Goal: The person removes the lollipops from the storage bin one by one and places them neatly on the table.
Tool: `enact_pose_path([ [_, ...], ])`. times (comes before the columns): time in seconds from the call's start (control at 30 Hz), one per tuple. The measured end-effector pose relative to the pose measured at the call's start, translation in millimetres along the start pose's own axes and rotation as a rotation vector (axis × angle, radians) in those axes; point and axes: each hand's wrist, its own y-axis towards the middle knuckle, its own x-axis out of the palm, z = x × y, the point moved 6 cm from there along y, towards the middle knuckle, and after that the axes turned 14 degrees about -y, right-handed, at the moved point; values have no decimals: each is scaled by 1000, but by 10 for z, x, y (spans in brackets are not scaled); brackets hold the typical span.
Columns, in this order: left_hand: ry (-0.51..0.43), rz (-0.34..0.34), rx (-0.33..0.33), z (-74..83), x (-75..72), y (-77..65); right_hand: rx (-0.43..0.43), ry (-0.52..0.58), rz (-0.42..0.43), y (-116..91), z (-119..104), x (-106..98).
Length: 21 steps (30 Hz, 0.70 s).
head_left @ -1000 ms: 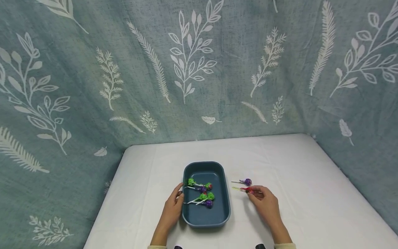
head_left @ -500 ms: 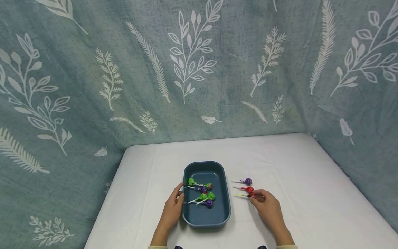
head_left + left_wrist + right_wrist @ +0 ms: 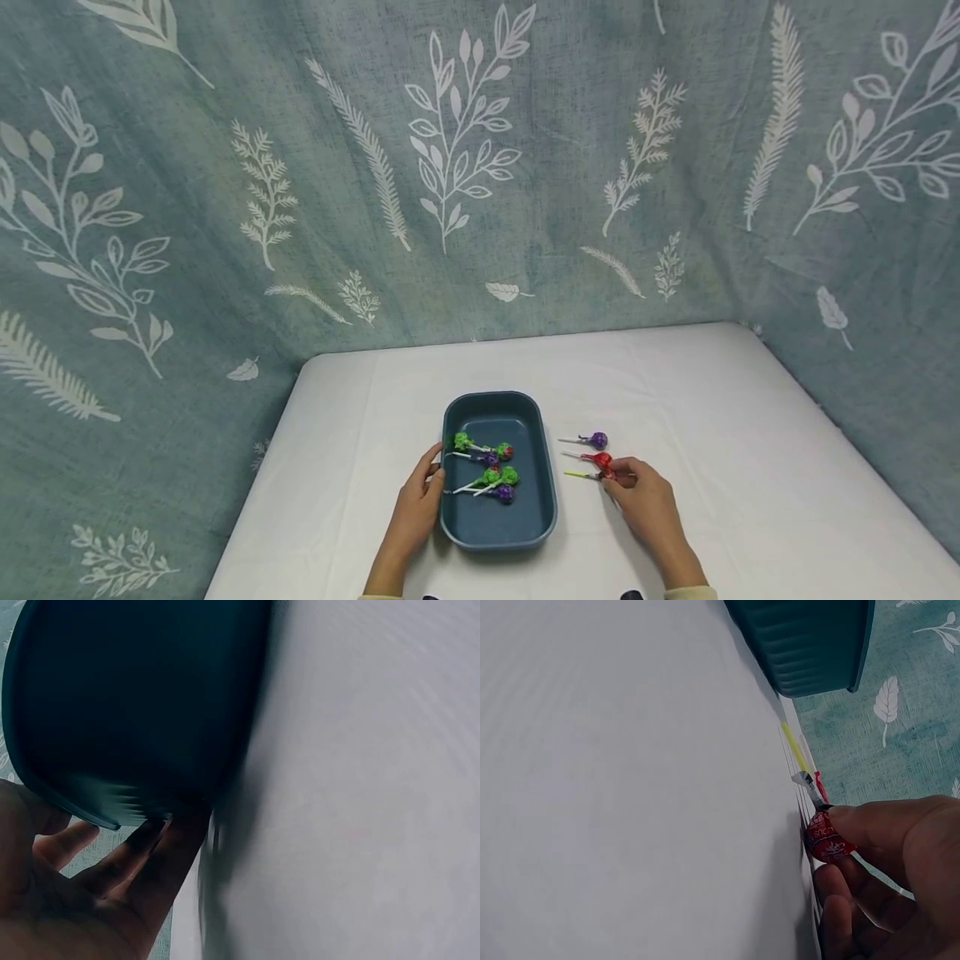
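My left hand (image 3: 417,502) holds the left side of a dark blue rectangular tray (image 3: 498,530); in the left wrist view, the thumb lies by the rim and the fingers reach the outer wall. Several wrapped lollipops, green (image 3: 509,475) and purple (image 3: 503,493), lie inside the tray. Right of it, my right hand (image 3: 647,500) pinches the wrapped head of a dark red lollipop (image 3: 826,837) with a yellow stick pointing toward the tray. Just beyond lie a bright red lollipop (image 3: 601,458) and a purple lollipop (image 3: 597,440), sticks pointing left.
A white cloth (image 3: 360,408) covers the table. Behind and on both sides hangs a blue-green curtain (image 3: 555,183) with white leaf prints. Two dark rounded tips (image 3: 632,595) show at the bottom edge, near the wrists.
My right hand has moved slightly toward me with the dark red lollipop, so the bright red one now shows apart from it. The left hand and tray have stayed in place.
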Motion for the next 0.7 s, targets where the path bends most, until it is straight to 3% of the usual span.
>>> enact_pose_path([
  [0.5, 1, 8, -1, -4, -4, -9, -9, 11, 16, -35, -30, -54],
  [0.7, 0, 1, 2, -14, 1, -2, -18, 20, 77, -49, -37, -183],
])
